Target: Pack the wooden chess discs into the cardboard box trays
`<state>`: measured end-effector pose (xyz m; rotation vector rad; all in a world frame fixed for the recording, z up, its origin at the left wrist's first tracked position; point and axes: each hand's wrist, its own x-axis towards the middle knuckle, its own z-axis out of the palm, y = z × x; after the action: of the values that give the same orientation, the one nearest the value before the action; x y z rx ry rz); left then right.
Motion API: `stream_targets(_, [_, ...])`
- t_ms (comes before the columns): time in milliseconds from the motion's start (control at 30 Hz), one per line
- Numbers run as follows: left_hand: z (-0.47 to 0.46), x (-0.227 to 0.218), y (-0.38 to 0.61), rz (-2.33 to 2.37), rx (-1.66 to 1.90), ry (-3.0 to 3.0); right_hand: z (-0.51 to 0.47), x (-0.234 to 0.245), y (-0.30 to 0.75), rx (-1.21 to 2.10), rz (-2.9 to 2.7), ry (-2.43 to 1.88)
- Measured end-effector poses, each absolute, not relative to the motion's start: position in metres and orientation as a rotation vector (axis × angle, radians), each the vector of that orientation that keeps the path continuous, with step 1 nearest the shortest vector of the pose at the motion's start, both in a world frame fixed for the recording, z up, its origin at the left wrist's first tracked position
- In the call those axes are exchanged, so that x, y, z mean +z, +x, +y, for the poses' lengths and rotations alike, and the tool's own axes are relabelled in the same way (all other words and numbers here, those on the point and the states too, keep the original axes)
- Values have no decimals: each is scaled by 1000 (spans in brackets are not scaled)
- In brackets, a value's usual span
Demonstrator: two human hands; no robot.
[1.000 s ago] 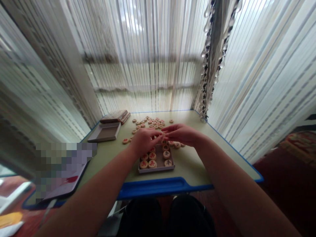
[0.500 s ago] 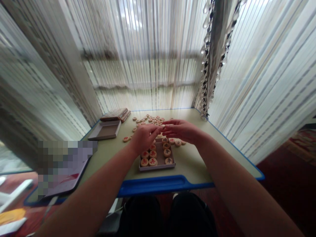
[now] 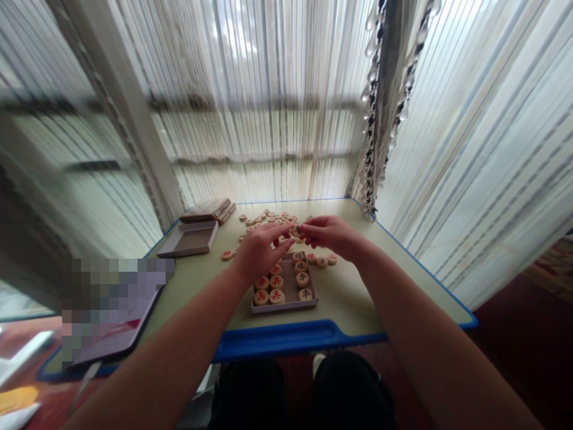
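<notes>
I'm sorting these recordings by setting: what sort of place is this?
Probably a room in a home: light comes through tall striped curtains, and a small blue-edged table bears round game pieces, some of them in a shallow box.

- Left hand [image 3: 259, 251] hides box's [image 3: 290, 288] far-left corner.
- Far pieces [image 3: 271, 219]: characters too small to read.
- Screen [image 3: 120, 335], left: partly blurred into blocks.
- Both forearms [image 3: 179, 337] cut off below.

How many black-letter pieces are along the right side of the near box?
4, in a row inside the near box: the far-corner piece, the second piece, the third piece and the near-corner piece. Any stacked underneath would be hidden.
</notes>
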<state>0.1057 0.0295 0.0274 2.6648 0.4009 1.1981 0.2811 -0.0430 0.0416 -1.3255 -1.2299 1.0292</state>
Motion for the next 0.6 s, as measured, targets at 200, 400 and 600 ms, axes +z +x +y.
stream_targets(200, [31, 26, 107, 389, 1216, 2659, -46, 43, 280, 1055, -1297, -1330])
stream_targets(400, [32, 29, 106, 426, 1195, 2615, -47, 40, 285, 1021, -1277, -1282])
stream_targets(600, [40, 29, 101, 467, 1242, 2505, -65, 46, 284, 938, -1431, -1346])
